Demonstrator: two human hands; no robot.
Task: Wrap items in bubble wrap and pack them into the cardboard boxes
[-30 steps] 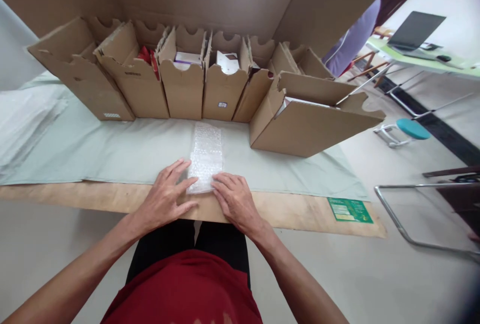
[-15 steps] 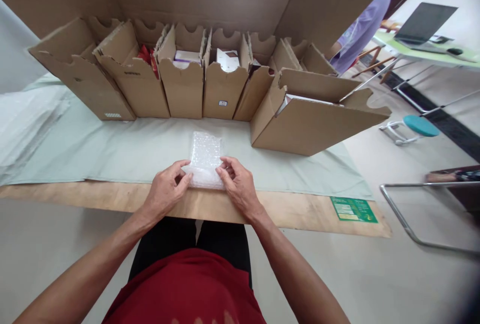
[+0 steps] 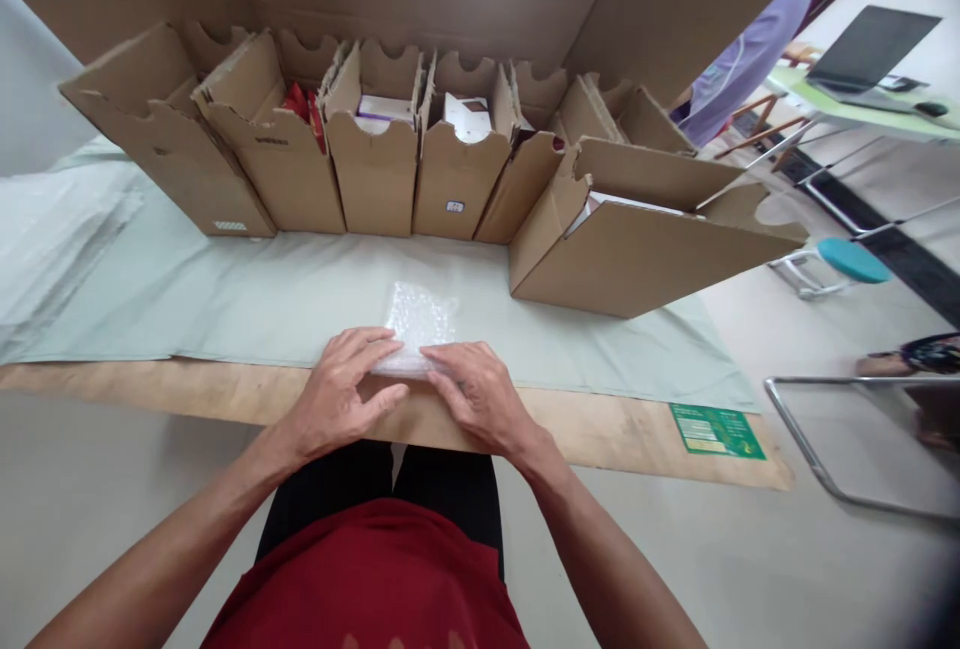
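A folded piece of clear bubble wrap (image 3: 421,314) lies flat on the cloth near the table's front edge. What is inside it, if anything, cannot be made out. My left hand (image 3: 349,384) rests its fingers on the left side of the near fold, its thumb stretched apart below. At the right side of that fold, my right hand (image 3: 480,394) has its fingers on top and its thumb against the near edge.
Upright cardboard file boxes (image 3: 379,179) line the back; some hold small packs. A larger angled carton (image 3: 645,259) stands at right. Clear plastic sheets (image 3: 60,239) lie at left. Beyond are a teal stool (image 3: 853,259), a laptop (image 3: 874,49) and a person in purple (image 3: 750,49).
Both hands have pressed down on the near fold, which now lies flatter. My left thumb has come off the wrap and spread away. The view has shifted slightly.
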